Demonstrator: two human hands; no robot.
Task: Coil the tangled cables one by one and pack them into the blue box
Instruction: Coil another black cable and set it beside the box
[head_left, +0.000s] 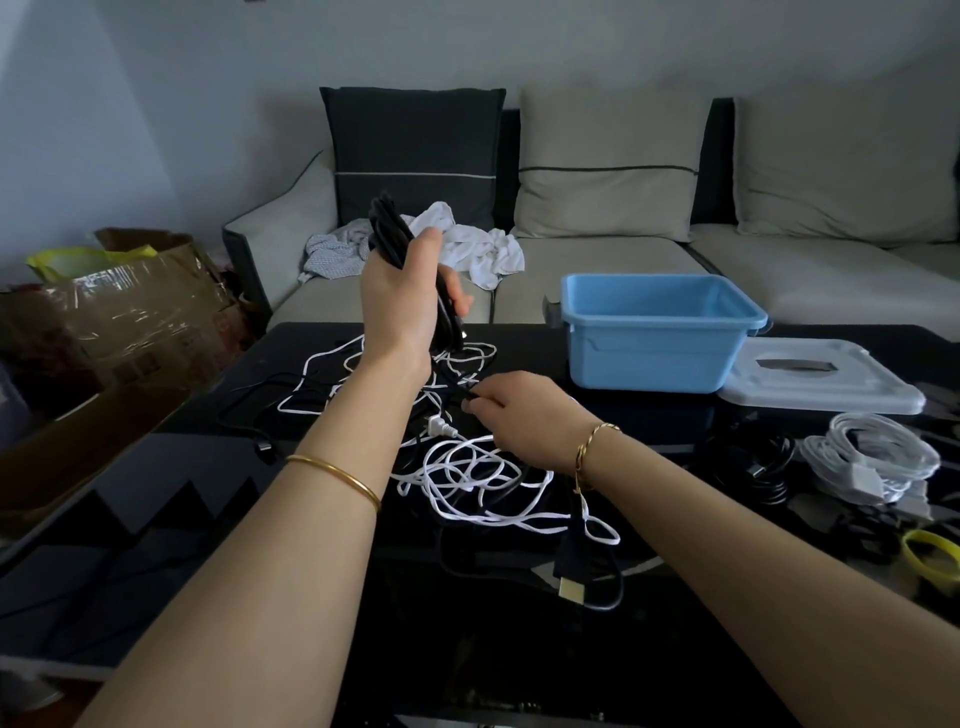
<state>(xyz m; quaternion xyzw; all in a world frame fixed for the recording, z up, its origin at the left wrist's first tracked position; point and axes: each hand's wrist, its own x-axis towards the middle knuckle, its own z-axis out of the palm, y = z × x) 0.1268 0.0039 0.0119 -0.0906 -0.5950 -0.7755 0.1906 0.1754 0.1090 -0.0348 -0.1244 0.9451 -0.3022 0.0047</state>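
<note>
Left hand (402, 296) is raised above the tangle (467, 467), clenched on a black cable coil (387, 226). Right hand (524, 415), at the tangle's far side, pinches a black strand; fingertips partly hidden. Blue box (654, 338) is right of tangle, its inside not visible.

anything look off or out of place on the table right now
Mainly the white cable: it sprawls in a loose tangle mid-table, crossing black leads. The blue box stands empty, with its lid off beside it.
</note>
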